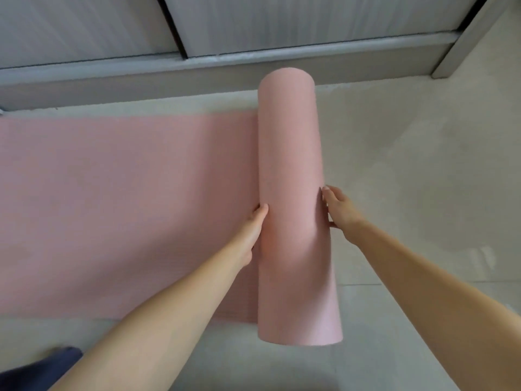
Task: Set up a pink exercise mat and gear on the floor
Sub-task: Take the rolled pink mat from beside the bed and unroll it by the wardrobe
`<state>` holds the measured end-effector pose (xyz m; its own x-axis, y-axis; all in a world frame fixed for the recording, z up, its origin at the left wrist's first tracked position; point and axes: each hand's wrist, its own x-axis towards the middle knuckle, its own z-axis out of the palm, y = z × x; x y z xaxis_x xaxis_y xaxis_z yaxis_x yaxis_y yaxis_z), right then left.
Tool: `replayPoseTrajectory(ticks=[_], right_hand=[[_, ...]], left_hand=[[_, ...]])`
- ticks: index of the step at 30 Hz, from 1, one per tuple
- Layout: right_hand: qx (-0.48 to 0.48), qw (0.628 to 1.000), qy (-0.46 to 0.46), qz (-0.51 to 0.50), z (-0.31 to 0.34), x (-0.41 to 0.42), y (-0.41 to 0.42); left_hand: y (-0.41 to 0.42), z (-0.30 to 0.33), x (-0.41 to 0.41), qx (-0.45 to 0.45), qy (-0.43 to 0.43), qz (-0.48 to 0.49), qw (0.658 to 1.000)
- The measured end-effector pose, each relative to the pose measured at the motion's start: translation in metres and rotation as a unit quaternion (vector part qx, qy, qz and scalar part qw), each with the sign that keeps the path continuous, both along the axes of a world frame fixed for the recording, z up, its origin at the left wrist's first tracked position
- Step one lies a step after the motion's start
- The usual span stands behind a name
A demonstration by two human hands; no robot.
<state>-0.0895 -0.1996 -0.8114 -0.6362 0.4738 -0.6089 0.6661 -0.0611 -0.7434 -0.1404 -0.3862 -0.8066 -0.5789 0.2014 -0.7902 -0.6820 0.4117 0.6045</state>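
Note:
A pink exercise mat [118, 210] lies partly unrolled on the pale floor, its flat part stretching to the left edge of the view. The rest is still a thick pink roll [291, 176] running away from me in the middle of the view. My left hand [252, 232] presses flat against the roll's left side, fingers together. My right hand [339, 208] rests on the roll's right side with its fingers along the curve. The two hands hold the roll between them.
A grey sliding-door track and frame [225, 71] runs along the far side of the mat. Pale tiled floor [423, 165] extends to the right of the roll. A dark blue cloth-covered shape [48, 368] shows at the bottom left corner.

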Motion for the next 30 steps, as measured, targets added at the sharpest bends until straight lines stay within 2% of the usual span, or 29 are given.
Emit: replayPoseTrajectory(ticks=[3,11,14,16,18,22,27,30], right_hand=[[0.011,0.999,-0.011,0.047,0.017,0.003,0.03],[0.004,0.993,-0.079,0.084,0.056,0.041,0.105],[0.07,0.992,-0.069,0.084,0.048,0.049,0.113],[0.104,0.988,-0.069,0.087,0.034,0.049,0.116],[0.106,0.988,-0.074,0.089,0.03,0.049,0.114],[0.087,0.987,-0.088,0.098,0.053,0.047,0.109],[0.112,0.983,-0.127,0.068,0.056,0.039,0.119],[0.162,0.971,-0.165,0.065,0.048,0.041,0.125]], left_hand=[[0.029,0.016,0.016,-0.014,0.04,0.017,0.999],[0.125,0.041,0.057,0.024,0.009,0.022,0.999],[0.137,0.028,0.062,0.033,0.018,0.059,0.998],[0.134,0.017,0.058,0.007,0.029,0.091,0.995],[0.127,0.012,0.055,-0.015,-0.001,0.087,0.996],[0.125,0.015,0.041,-0.004,-0.092,0.018,0.996],[0.144,0.023,0.019,0.006,-0.126,-0.023,0.992],[0.169,0.026,0.02,0.004,-0.156,-0.024,0.987]])
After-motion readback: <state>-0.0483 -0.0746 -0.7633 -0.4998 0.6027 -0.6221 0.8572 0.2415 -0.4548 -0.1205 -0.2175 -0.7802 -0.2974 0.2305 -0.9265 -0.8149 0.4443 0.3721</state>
